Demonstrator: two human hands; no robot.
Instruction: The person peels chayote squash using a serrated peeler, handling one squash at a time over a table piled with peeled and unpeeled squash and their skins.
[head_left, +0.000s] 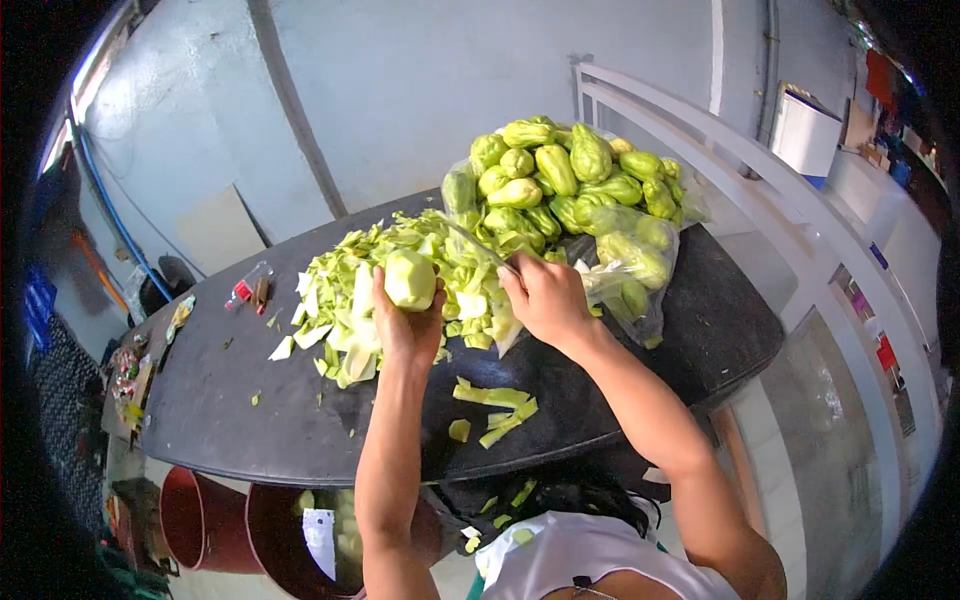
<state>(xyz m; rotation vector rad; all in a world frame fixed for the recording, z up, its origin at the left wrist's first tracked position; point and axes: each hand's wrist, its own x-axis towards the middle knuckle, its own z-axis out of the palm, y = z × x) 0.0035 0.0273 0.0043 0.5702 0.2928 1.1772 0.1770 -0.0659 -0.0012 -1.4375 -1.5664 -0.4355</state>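
Note:
My left hand (409, 322) holds a peeled, pale green chayote (409, 280) upright over the dark table. To its right, my right hand (546, 300) grips a knife (475, 241), whose thin blade points up and left, apart from the chayote. Beneath and behind both hands spreads a heap of green peelings (337, 262) with pale pieces among them. Beyond, at the back right, whole unpeeled chayotes (555, 169) are piled up. A clear plastic bag (645, 300) with more chayotes lies right of my right hand. Several peel strips (495, 397) lie near the table's front edge.
The dark table (247, 420) has a curved front edge. A small clear package with red parts (240, 294) lies at its left. Dark red containers (259, 525) stand below, one holding pale pieces. A white railing (810, 255) runs along the right; a wall rises behind.

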